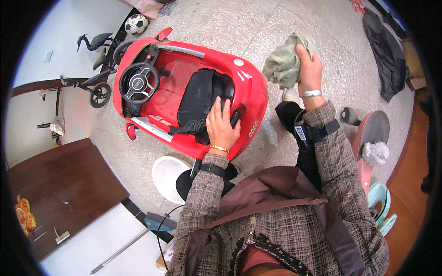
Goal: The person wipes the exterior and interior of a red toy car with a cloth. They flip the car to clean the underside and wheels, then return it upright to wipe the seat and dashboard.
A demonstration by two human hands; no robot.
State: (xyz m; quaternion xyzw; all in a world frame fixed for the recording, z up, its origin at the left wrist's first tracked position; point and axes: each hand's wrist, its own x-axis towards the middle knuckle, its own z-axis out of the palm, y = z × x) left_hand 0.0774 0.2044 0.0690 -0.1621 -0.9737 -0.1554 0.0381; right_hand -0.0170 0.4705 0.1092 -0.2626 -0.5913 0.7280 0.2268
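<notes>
A red ride-on toy car stands on the floor in front of me, with a black steering wheel and a black seat with straps. My left hand rests on the back edge of the seat, fingers stretched out and holding nothing I can see. Off to the right of the car, my right hand grips a crumpled grey-green cloth above the floor. The cloth hangs apart from the car. Part of the seat's rear is hidden under my left hand.
A white bucket stands near my left leg. Beyond the car are a small scooter, a bird figure and a football. At right lie a pink-and-grey scooter-like thing and a dark garment.
</notes>
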